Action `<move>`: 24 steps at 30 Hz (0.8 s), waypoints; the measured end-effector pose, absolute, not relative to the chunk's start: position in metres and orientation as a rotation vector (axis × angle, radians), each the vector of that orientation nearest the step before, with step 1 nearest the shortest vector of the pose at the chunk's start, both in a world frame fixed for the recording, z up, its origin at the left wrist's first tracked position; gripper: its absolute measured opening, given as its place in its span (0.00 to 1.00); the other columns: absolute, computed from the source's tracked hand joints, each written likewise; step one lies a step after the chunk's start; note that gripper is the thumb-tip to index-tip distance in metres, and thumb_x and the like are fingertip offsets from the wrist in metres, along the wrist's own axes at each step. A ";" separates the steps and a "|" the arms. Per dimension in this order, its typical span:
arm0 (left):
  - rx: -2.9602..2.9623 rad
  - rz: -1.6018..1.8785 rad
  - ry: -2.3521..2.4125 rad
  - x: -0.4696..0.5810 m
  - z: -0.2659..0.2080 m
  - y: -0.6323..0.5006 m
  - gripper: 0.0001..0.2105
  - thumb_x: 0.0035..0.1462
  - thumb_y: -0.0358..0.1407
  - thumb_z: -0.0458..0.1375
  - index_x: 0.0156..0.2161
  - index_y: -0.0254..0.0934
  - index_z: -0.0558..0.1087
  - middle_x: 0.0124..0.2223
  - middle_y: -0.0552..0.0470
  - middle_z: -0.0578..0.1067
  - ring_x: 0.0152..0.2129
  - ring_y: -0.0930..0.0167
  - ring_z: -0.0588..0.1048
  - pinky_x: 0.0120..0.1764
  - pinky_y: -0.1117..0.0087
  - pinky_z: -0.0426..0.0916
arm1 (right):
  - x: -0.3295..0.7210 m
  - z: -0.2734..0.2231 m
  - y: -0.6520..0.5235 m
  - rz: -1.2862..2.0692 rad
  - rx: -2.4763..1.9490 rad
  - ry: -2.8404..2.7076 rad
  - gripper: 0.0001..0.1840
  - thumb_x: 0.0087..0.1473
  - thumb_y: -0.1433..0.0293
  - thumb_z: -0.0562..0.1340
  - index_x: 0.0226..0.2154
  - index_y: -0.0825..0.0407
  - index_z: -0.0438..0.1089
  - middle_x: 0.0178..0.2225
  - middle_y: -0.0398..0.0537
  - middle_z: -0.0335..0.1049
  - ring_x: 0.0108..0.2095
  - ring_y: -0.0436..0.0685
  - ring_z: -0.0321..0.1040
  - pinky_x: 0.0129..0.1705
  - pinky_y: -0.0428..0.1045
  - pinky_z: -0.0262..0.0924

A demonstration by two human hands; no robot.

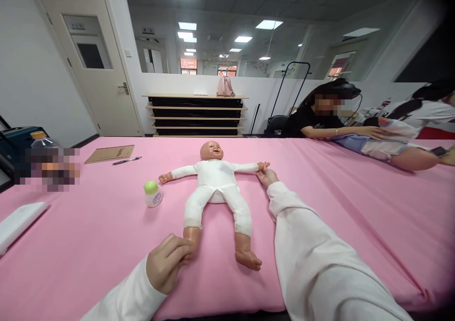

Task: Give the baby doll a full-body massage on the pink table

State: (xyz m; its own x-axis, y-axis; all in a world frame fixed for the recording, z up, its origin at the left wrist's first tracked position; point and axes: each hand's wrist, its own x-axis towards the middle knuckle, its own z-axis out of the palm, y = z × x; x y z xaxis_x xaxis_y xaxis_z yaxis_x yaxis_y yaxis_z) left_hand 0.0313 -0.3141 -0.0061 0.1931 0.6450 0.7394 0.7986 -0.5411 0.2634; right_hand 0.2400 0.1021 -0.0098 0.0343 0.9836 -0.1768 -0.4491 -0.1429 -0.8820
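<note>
Doll lies face up on a pink sheet between the two hands. The left hand is closed on one foot and the right hand pinches one of its small hands; a green-lidded jar stands a little beyond the left hand, with a pen farther past it
</note>
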 end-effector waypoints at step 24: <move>-2.148 -0.933 -0.838 0.078 0.003 -0.143 0.11 0.58 0.23 0.43 0.36 0.30 0.68 0.31 0.48 0.72 0.32 0.73 0.73 0.33 0.74 0.71 | 0.116 0.039 0.063 0.401 -0.513 -2.679 0.15 0.44 0.65 0.64 0.39 0.46 0.73 0.41 0.43 0.73 0.46 0.58 0.66 0.49 0.50 0.57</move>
